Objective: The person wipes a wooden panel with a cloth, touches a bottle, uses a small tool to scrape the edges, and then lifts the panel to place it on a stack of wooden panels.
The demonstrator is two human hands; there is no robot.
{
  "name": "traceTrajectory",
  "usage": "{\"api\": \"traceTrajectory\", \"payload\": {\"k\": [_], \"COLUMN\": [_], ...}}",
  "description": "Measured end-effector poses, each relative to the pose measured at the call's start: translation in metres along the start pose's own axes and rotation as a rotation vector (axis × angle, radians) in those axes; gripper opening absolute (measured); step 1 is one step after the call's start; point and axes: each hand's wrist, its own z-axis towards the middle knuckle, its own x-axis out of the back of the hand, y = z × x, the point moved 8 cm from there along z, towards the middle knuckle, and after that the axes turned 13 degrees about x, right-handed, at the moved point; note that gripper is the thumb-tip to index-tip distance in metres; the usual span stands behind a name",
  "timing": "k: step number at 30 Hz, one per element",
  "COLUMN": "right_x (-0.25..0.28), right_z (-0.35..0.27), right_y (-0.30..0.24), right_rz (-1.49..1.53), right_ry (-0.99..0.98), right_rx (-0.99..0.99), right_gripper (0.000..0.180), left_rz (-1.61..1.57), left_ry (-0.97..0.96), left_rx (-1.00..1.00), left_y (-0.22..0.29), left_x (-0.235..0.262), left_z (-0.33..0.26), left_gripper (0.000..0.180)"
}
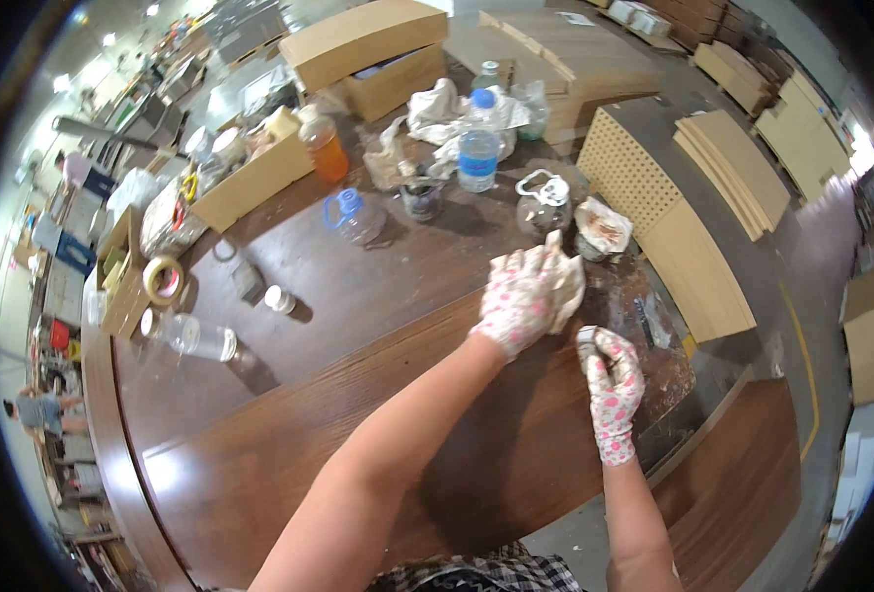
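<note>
Both my hands wear white gloves with pink spots. My left hand (516,301) is closed on a crumpled off-white cloth (568,288), near the far right part of a dark brown wooden panel (378,414). My right hand (615,385) is at the panel's right end, its fingers bent together around something small that I cannot make out. Just beyond the cloth stand a jar with a white handled top (544,205) and a container covered with a brown-stained cloth (603,229).
A water bottle (477,158), an orange-filled bottle (325,148) and a cut blue-capped bottle (358,219) stand behind. At left are an empty bottle (192,335), a tape roll (164,280) and a small white bottle (279,300). Perforated board (626,158) stands right.
</note>
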Motion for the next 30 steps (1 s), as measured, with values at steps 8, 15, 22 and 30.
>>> {"api": "traceTrajectory", "payload": {"k": [8,15,22,30], "right_x": [0.029,0.014,-0.099,-0.325], "right_z": [-0.003,-0.006,-0.088,-0.208], "right_y": [0.028,0.005,-0.031,-0.13], "right_rz": [-0.322,-0.513,-0.063,-0.008], "right_ry": [-0.055,-0.032,-0.207,-0.599], "right_rx": [-0.019,-0.034,-0.061,0.148], "right_gripper": [0.026,0.03,0.028,0.021], "left_rz": [-0.057,0.297,0.351,0.256], "left_ry": [0.096,0.179,0.359,0.495], "left_rx": [0.132,0.543,0.901,1.364], "left_y": [-0.101,-0.302,-0.463,-0.654], "left_x": [0.059,0.17,0.245,0.325], "left_z": [-0.09,-0.286,-0.437,-0.659], "left_gripper": [0.046,0.047,0.038,0.035]}}
